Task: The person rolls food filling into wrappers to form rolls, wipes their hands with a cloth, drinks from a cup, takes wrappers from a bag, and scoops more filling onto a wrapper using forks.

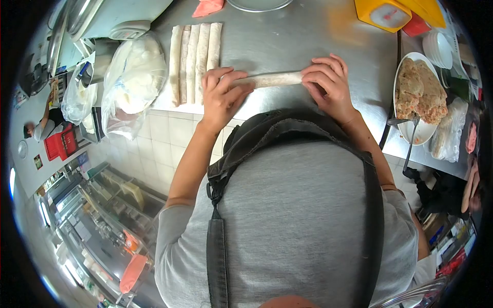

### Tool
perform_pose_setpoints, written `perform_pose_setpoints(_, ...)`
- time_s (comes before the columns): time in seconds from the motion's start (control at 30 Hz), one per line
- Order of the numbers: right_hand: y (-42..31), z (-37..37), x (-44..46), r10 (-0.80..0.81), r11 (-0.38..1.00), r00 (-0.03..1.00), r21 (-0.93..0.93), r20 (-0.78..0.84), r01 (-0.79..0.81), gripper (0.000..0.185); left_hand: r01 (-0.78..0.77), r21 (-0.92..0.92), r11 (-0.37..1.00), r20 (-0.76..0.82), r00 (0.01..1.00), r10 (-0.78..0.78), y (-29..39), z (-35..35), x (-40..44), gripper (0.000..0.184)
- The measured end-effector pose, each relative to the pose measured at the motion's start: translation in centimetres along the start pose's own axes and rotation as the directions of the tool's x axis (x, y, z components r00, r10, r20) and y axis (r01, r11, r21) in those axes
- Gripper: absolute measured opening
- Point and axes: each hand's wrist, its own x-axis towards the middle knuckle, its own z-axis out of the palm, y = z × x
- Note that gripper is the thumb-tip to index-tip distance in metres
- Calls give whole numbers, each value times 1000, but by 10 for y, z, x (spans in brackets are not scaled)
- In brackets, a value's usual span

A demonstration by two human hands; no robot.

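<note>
A long pale roll (277,79) in a thin wrapper lies sideways on the steel table, spanning the space between my two hands. The fingers of my left hand (222,95) are curled over its left end. At the opposite end, my right hand (328,84) grips the roll with bent fingers and thumb. Several similar rolls (192,61) lie side by side, pointing away from me, just left of my left hand. To the right, an oval plate (418,139) bears a mound of pinkish minced filling (421,92) and a metal spoon (411,146).
The steel table (287,43) stretches ahead. A yellow scale (387,15) stands at the far right, near stacked white dishes (438,49). Clear plastic bags (134,77) with white contents sit at the left. A person (43,126) is farther left by a red chair (61,143).
</note>
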Motion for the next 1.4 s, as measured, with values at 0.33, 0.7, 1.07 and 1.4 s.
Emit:
perform_pose_setpoints(0.33, 3, -1, 1, -9, 1000, 1000, -8, 8, 9, 18, 77, -4, 997, 66, 995, -76, 7, -1, 11, 36)
perform_pose_setpoints(0.7, 6, -1, -1, -16, 1000, 999, 6, 34, 16, 22, 81, -51, 995, 54, 995, -78, 1, -9, 10, 29)
perform_pose_setpoints(1.07, 7, -8, 5, -8, 1000, 995, 25, 98, 6, 40, 167, -279, 946, 317, 946, -73, 36, 19, 59, 80)
perform_pose_setpoints(1.4, 3, -22, 21, -28, 1000, 999, 9, -18, 29, 33, 328, -390, 860, 319, 925, -207, 43, 21, 60, 76)
